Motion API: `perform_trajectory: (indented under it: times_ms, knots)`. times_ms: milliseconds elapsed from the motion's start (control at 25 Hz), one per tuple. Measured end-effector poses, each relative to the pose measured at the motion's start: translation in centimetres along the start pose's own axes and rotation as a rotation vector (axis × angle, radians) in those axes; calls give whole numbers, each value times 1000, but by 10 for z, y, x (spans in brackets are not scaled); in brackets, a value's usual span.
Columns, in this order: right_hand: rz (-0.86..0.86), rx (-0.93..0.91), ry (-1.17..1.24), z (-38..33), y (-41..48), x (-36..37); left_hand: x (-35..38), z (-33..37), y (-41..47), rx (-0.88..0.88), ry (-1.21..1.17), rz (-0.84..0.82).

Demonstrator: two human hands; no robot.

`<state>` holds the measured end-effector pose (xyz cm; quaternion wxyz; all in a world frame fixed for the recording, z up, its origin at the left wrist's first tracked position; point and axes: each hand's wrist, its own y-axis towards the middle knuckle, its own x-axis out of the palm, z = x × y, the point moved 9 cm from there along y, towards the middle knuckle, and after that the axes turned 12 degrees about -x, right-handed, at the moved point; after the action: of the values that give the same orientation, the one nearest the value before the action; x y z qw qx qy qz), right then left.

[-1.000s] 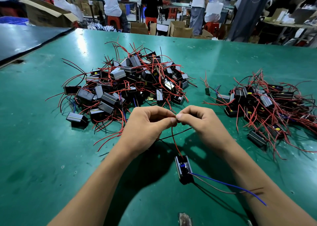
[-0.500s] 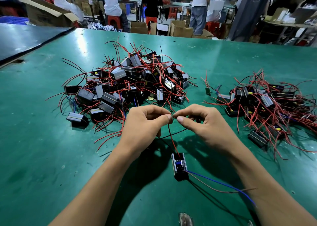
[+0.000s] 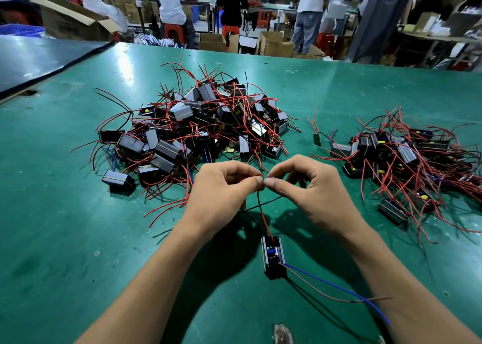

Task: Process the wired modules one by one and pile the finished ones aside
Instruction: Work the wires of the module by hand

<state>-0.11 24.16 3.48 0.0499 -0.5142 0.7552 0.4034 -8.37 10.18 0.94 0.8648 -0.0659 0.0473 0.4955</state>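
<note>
- The left hand (image 3: 221,189) and right hand (image 3: 310,189) are still pinching the red wire (image 3: 261,208) together, fingertips touching, at centre frame.
- The module (image 3: 272,256) is trailing below them at lower centre, having shifted slightly leftward.
- Its wire work is probably still going on, so it is not joining a pile yet.

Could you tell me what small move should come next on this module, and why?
Probably finish working the red wire end: the left hand and right hand both pinch it fingertip to fingertip, and its module is apart from the big pile and the smaller pile.
</note>
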Motion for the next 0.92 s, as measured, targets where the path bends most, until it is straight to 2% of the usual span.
perform_trajectory:
  times_ms: [80,160,280,400,480,600,720,840,920]
  knots:
    - [39,25,-8,2,0,-3,2,1,0,9,9,-24]
    - [-3,97,52,10,-1,3,4,2,-1,28,7,-55]
    - [-55,270,278,22,-4,17,7,5,-3,55,10,-86]
    - [-20,406,406,31,-8,23,9,6,-3,65,24,-81]
    - [20,323,320,28,-7,16,6,4,-1,48,5,-58]
    - [125,48,90,8,-1,-3,1,1,1,31,-32,-37]
    - [111,-208,-128,-12,2,-5,2,-1,3,21,-45,-59]
    - [88,-286,-186,-18,2,-3,6,-2,3,16,-44,-105]
    - [69,-263,-161,-18,2,-2,6,0,2,24,-52,-116]
